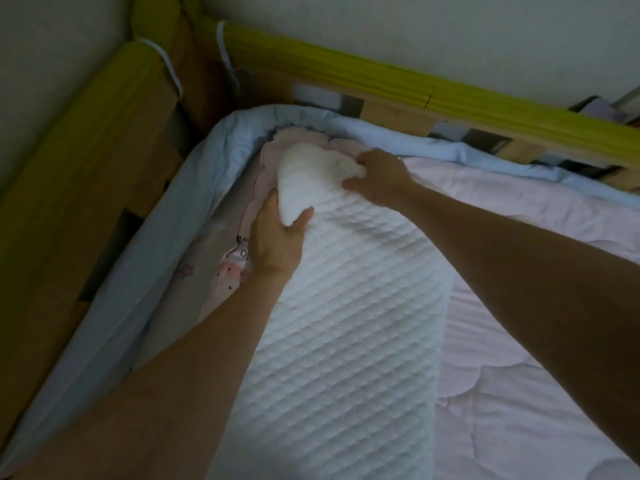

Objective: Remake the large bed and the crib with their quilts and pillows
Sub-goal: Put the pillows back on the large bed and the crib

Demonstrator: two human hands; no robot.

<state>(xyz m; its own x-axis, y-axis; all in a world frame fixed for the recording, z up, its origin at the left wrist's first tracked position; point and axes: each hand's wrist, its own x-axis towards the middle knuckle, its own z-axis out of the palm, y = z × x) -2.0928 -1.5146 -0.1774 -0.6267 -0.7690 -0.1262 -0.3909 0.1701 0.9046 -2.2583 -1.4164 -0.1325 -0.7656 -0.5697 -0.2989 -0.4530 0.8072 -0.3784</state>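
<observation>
A long white quilted pillow [346,306] lies along the crib, its far end pushed toward the corner. My left hand [277,237] grips that end from the left, thumb pressed into the fabric. My right hand [377,178] grips the same end from the right, fingers dug into the white cover. Under the pillow lies a pale pink quilt [519,341]. A pink patterned cushion [235,268] shows beside my left wrist. A light blue padded bumper [221,157] runs round the mattress edge.
The wooden crib rails [398,112] carry yellow-green foam padding [381,81] tied on with white cords. The crib stands in a corner between two pale walls [450,29]. Dark gaps show between the slats at the right.
</observation>
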